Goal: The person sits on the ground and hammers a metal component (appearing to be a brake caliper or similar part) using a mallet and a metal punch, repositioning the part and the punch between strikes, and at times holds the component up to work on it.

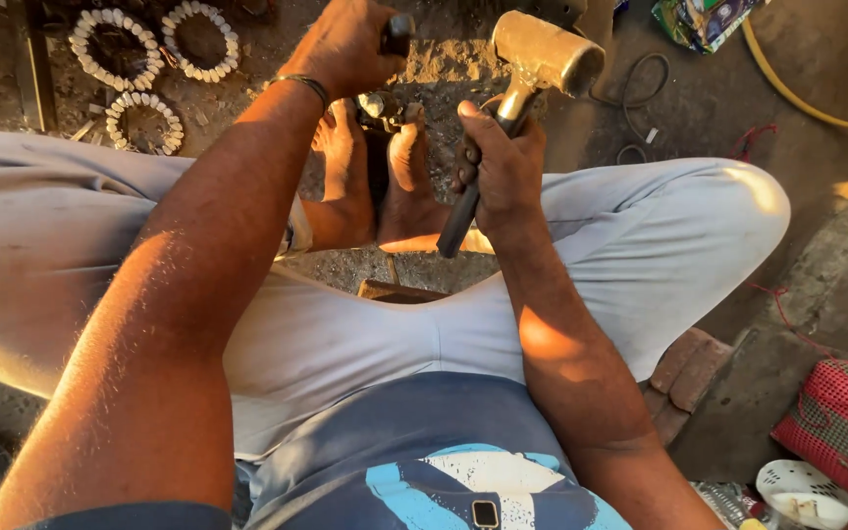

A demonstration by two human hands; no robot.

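We noted right hand (503, 162) clenched on the hammer (542, 54), raised above the workpiece (385, 108) pinned between both feet; left hand (345, 44) gripped a dark tool (397, 32). Square, controlled blows seemed best.

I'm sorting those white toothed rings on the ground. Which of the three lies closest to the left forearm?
The lowest white toothed ring, sitting below the other two white toothed rings, lies closest to the forearm.
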